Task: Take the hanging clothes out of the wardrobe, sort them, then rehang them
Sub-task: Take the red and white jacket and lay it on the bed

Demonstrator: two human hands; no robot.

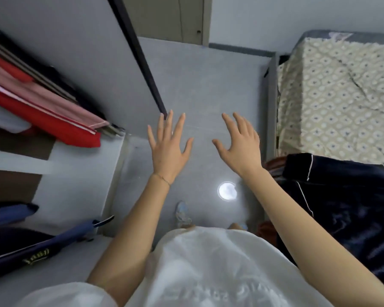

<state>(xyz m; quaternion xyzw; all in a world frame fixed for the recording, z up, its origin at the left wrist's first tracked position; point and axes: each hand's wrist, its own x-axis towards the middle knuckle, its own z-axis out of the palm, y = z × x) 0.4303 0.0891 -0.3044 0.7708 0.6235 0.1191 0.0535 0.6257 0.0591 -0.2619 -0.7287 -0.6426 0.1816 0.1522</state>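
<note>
Both hands, the left hand [167,149] and right hand [238,144], are spreading wide, holding nothing, maybe getting ready to grab the red clothes [42,116] hanging to their left.

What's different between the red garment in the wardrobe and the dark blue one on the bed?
The red garment hangs in the wardrobe among other clothes; the dark blue garment lies crumpled on the bed. The red one looks matte, the dark blue one shiny with thin white piping. Both are clothes that nobody is touching.
</note>
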